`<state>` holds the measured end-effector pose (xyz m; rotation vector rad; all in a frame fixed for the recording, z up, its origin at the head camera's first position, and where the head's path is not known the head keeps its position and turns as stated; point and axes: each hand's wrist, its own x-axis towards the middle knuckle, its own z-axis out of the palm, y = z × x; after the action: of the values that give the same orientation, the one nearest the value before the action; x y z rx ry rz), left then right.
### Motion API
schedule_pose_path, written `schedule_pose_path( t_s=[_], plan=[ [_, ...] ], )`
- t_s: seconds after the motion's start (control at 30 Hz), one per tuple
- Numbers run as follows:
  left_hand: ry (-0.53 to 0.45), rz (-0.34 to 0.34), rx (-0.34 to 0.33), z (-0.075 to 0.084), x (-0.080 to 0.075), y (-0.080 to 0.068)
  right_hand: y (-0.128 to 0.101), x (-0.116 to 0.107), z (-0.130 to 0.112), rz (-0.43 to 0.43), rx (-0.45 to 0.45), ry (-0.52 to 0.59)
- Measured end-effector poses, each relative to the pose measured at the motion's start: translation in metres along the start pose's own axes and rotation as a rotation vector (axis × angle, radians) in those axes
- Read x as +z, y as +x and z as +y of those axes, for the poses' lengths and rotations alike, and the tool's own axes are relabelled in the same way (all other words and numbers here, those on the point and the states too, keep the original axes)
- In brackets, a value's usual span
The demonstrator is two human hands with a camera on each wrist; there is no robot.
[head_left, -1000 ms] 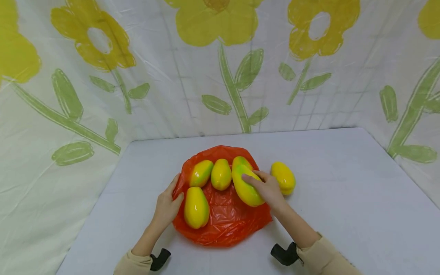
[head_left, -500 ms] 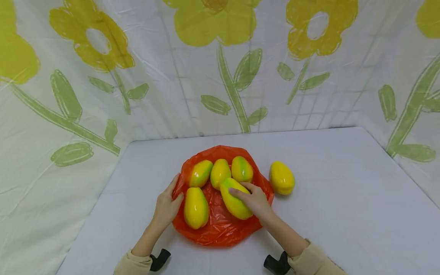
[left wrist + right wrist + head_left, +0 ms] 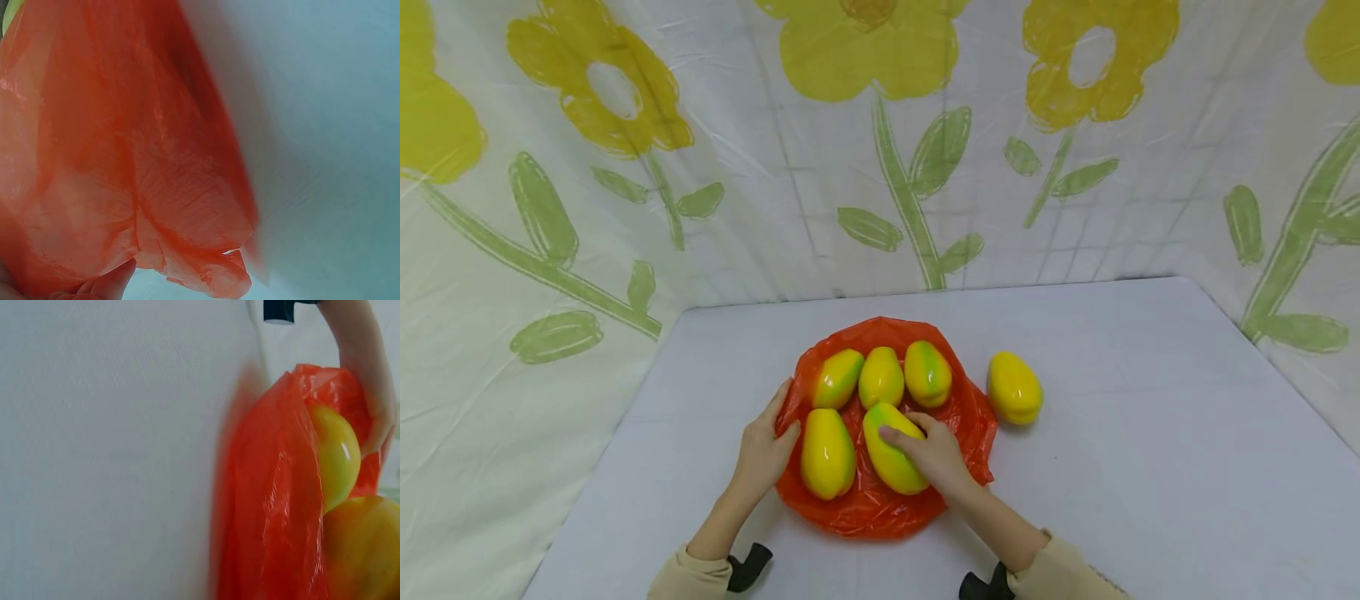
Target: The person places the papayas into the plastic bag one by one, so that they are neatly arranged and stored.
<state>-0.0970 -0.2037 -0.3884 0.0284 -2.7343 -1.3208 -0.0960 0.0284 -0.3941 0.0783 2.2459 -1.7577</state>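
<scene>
A red plastic bag [image 3: 874, 522] stands with its mouth spread wide, several glossy yellow-green papayas inside. My left hand [image 3: 766, 446] holds the bag's left rim, thumb on the inner side. In the left wrist view, fingers [image 3: 111, 282] show at the bag's lower edge. My right hand [image 3: 936, 454] grips a papaya [image 3: 891, 458] over the front middle of the bag, beside the papaya [image 3: 828, 454] at front left. Along the back of the bag lie a left papaya [image 3: 838, 377], a middle papaya [image 3: 882, 377] and a right papaya [image 3: 928, 373].
One more papaya [image 3: 1015, 388] lies outside the bag, just to its right on the white table [image 3: 1150, 467]. A flower-printed curtain [image 3: 760, 167] hangs behind the table and along its sides. Black wrist mounts [image 3: 750, 567] sit by the sleeves.
My right hand has carried its papaya left and toward me, from the bag's right side to the front middle, next to the front-left papaya. The left hand has stayed at the rim.
</scene>
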Motion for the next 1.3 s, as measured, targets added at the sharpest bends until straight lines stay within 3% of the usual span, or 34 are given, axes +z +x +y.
schedule_pose_path(
  t_s=[0.47,1.07,1.3],
  plan=[
    [-0.004,-0.013,-0.016,-0.001,0.000,0.000,0.001,0.010,0.002,0.027,0.108,0.100],
    [-0.007,-0.008,0.010,0.000,0.003,0.001,0.007,0.029,0.005,0.099,0.098,0.172],
    [0.002,-0.020,-0.010,0.001,0.004,0.000,0.010,0.036,0.004,0.139,0.111,0.227]
  ],
)
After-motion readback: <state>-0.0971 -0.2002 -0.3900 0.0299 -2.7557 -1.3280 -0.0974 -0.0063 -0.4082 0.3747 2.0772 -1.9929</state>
